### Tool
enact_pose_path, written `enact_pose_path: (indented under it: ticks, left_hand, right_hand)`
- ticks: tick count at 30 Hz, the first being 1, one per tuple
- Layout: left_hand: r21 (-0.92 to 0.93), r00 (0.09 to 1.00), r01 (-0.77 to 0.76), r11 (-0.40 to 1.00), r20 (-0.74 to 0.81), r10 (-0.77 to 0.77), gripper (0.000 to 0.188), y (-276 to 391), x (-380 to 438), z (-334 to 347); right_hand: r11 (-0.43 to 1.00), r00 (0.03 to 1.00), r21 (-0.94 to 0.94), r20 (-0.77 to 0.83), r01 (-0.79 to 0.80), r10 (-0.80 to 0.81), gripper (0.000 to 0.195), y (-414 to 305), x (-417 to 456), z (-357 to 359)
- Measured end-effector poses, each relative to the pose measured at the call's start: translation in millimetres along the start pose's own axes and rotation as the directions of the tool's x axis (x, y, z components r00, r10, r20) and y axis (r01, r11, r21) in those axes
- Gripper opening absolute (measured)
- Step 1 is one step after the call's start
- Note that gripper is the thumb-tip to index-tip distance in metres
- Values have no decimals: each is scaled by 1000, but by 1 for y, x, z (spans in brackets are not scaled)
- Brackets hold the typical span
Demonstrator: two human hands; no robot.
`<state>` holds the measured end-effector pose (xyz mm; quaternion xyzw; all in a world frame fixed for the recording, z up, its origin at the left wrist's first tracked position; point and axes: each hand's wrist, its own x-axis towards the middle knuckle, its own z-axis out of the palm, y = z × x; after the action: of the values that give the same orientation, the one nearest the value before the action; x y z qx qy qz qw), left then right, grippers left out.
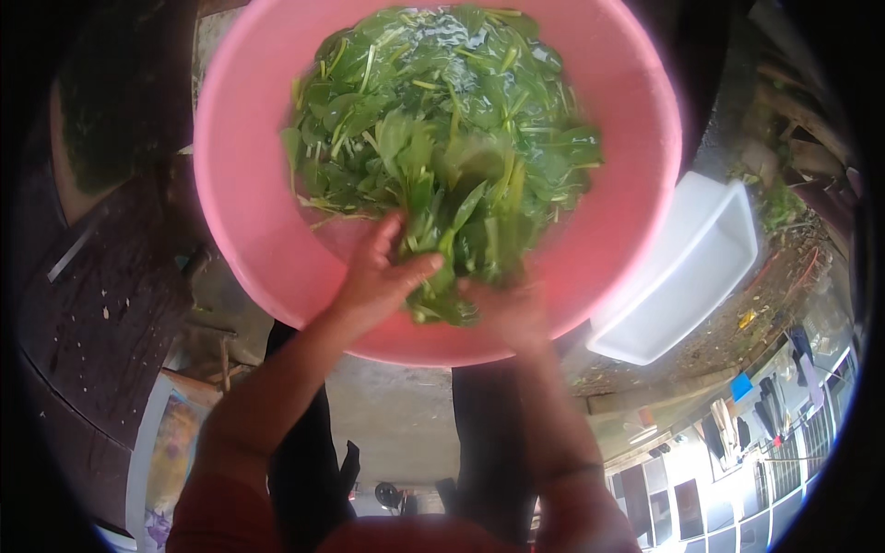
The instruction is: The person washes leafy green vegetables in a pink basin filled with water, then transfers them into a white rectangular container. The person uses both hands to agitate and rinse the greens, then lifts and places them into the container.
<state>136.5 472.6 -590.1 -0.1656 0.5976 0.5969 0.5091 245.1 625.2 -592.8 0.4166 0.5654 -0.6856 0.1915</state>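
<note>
A large pink plastic basin (615, 180) stands before me, with leafy greens (387, 97) heaped in water inside it. Light glints off the wet surface at the far side. Between my hands, at the near side of the basin, a bunch of the greens (449, 235) is lifted above the rest. My left hand (380, 269) holds this bunch from the left, thumb in front and fingers partly behind the leaves. My right hand (505, 304) is blurred and grips the same bunch from the right; its fingertips are partly hidden by leaves.
A white rectangular plastic tub (684, 276) stands just right of the basin. Dark brown boards (104, 311) lie to the left. Bare soil with plants and scraps (781, 276) stretches beyond the tub. Clothes hang by a building (747, 422) at lower right. Concrete floor (387, 415) shows between my legs.
</note>
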Motion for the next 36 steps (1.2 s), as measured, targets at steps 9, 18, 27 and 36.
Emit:
enact_pose_path:
  ticks: [9,18,27,36]
  left_hand:
    - [636,899,-43,771,-312,308,99,50,140,-94]
    - [186,1000,11,982,-18,-7,42,-16,111,-10]
    - [559,986,3,829,135,-94,75,40,45,-41]
    - [689,906,-210,693,-129,403,107,86,191,-78]
  right_hand:
    - [915,953,-340,-131,217,-275,87,-7,148,-99]
    - [999,998,-26,-46,39,-40,86,49,123,-10]
    - [892,987,-434,-35,124,-154,58,11,26,-95]
    - [988,981,69,-147,135,-124,84,-91,176,-46]
